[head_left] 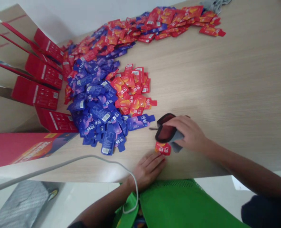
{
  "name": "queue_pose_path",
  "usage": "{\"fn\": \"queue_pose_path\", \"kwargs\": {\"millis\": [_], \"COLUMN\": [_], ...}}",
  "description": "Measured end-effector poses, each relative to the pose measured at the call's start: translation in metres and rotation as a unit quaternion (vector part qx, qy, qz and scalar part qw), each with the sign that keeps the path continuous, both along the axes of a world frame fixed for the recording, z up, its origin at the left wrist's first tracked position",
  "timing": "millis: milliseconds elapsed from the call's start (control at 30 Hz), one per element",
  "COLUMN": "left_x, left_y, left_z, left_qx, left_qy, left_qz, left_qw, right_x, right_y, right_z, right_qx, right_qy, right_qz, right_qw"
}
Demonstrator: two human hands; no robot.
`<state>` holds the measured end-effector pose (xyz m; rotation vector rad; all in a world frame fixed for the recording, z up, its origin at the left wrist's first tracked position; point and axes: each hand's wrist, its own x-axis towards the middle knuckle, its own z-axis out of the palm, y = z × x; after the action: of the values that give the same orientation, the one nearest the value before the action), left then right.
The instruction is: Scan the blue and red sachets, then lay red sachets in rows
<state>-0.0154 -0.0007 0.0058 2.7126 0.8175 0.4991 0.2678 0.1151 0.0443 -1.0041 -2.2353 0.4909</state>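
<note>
Nearest, a green apron (178, 202) is hanging at the desk (226, 95) edge, a pale cable (90, 155) looping over the left wrist.

Left hand (150, 167): lying palm down just inside that edge, fingers together, fingertips meeting the lower edge of a red packet (163, 149). Whether this grip is closing on the packet or only steadying it, cannot tell.

Red packet: lying flat on the desk between the hands, printed face up, its top partly hidden. What is showing is running wider from left to right; true long axis uncertain, and which way the neck is pointing cannot be told.

Right hand (191, 133): gripping a dark-rimmed reddish item (165, 133) with grey flaps, thumb and fingers closed on it, holding it above the packet. Its use is unclear.

Farther left, a single purple packet (138, 123) is lying lengthwise left to right, neck pointing right. Beyond, a purple heap (97, 110) and a red heap (133, 88) are lying side by side; red cartons (36, 90) are standing at the left.

Farthest, a mixed band of packets (154, 23) is stretching along the back. Judging progress: nearer heaps looking mostly grouped by colour, one packet at hand, work seeming unfinished; amount left unclear.
</note>
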Motion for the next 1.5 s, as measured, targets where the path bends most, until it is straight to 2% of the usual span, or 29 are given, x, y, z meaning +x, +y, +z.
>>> {"fn": "queue_pose_path", "kwargs": {"millis": [100, 167, 267, 367, 500, 567, 667, 733, 833, 900, 967, 1067, 1200, 1267, 1367, 1433, 1500], "left_x": [0.0, 0.0, 0.001, 0.003, 0.003, 0.003, 0.003, 0.003, 0.003, 0.003, 0.003, 0.005, 0.007, 0.007, 0.008, 0.008, 0.008], "left_y": [-0.002, -0.002, -0.001, -0.002, -0.005, -0.007, -0.008, -0.008, -0.008, -0.008, -0.008, -0.006, -0.005, -0.005, -0.006, -0.007, -0.008], "left_z": [0.0, 0.0, 0.0, 0.0, -0.002, -0.003, -0.004, -0.006, -0.007, -0.008, -0.006, -0.004, -0.005, -0.006, -0.006, -0.007, -0.008], "left_qx": [-0.003, -0.003, -0.003, -0.005, -0.003, -0.003, -0.006, -0.013, -0.021, -0.025, -0.027, -0.014, 0.009, 0.009, 0.004, -0.005, -0.016], "left_qy": [-0.008, -0.01, -0.014, -0.008, 0.001, -0.001, -0.009, -0.018, -0.045, -0.055, -0.046, -0.04, -0.054, -0.054, -0.053, -0.049, -0.054], "left_qz": [0.017, 0.019, 0.009, 0.006, 0.007, 0.011, 0.015, 0.016, 0.029, 0.036, 0.03, 0.017, 0.026, 0.031, 0.03, 0.029, 0.044], "left_qw": [1.0, 1.0, 1.0, 1.0, 1.0, 1.0, 1.0, 1.0, 0.998, 0.998, 0.998, 0.999, 0.998, 0.998, 0.998, 0.998, 0.997], "right_x": [-0.027, -0.036, -0.037, -0.031, -0.014, -0.006, -0.004, -0.012, -0.029, -0.036, -0.037, -0.029, -0.011, -0.004, -0.002, -0.009, -0.022], "right_y": [-0.029, -0.036, -0.023, 0.011, 0.057, 0.065, 0.045, 0.015, -0.029, -0.044, -0.042, -0.013, 0.036, 0.047, 0.031, 0.004, -0.026], "right_z": [-0.016, -0.027, -0.036, -0.036, -0.022, -0.008, 0.013, 0.019, 0.006, -0.01, -0.024, -0.032, -0.022, -0.011, 0.008, 0.014, 0.011], "right_qx": [0.016, 0.025, 0.026, 0.032, 0.038, 0.052, 0.07, 0.07, 0.044, 0.032, 0.02, 0.008, 0.008, 0.019, 0.034, 0.03, 0.015], "right_qy": [-0.091, -0.126, -0.146, -0.17, -0.21, -0.177, -0.081, -0.067, -0.138, -0.163, -0.172, -0.188, -0.218, -0.196, -0.111, -0.082, -0.1], "right_qz": [0.128, 0.144, 0.103, 0.07, -0.006, -0.059, -0.079, -0.022, 0.115, 0.149, 0.134, 0.072, -0.008, -0.061, -0.107, -0.062, 0.03], "right_qw": [0.987, 0.981, 0.984, 0.982, 0.977, 0.981, 0.991, 0.995, 0.983, 0.975, 0.976, 0.979, 0.976, 0.979, 0.987, 0.994, 0.994]}}
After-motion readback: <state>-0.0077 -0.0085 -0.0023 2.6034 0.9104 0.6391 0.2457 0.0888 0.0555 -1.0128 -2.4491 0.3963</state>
